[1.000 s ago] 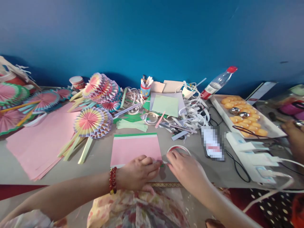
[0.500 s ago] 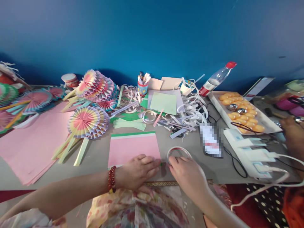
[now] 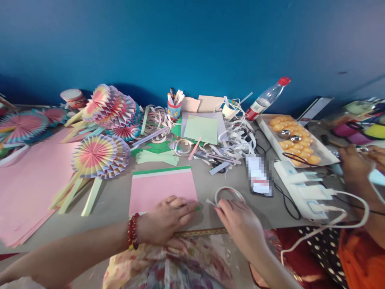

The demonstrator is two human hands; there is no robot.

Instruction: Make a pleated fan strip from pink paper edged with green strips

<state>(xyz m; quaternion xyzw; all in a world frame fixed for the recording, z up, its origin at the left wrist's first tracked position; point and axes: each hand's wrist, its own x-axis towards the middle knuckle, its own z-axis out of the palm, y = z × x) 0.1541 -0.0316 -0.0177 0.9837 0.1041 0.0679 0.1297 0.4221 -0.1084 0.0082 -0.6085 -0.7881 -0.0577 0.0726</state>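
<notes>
Deep blue wall (image 3: 192, 48) across the back, smooth and plain, and below it a grey table (image 3: 116, 200) busy with paper! Front and centre lies the pink sheet (image 3: 162, 185), flat, its long side running left to right, with green and white bands along the far edge. Onto its near right part goes the left hand (image 3: 168, 218), palm down, fingers close together, thumb spread back towards the table's edge, pressing rather than gripping. Just beyond that corner, to the right, it's the right hand (image 3: 240, 220), thumb and fingers closed on the near rim of the tape roll (image 3: 231, 188). Look at the gap: a short pale tape end (image 3: 211, 202) points left from the roll towards the sheet's corner, apart from it, with the right hand nearest and the left fingertips just across the way.

Now the textures! Pleated paper fans (image 3: 93, 156) sit off to the left, round and crisp-ridged, on flat folded sticks. Beneath and beside them, smooth pink paper (image 3: 30, 180) in a loose stack. Behind the sheet, curly paper strips (image 3: 237, 136) tangle in springy loops. Over on the right, a shallow tray (image 3: 326, 160) of glossy, bulbous orange pieces, and a hard white power strip (image 3: 285, 176) trailing cables.
</notes>
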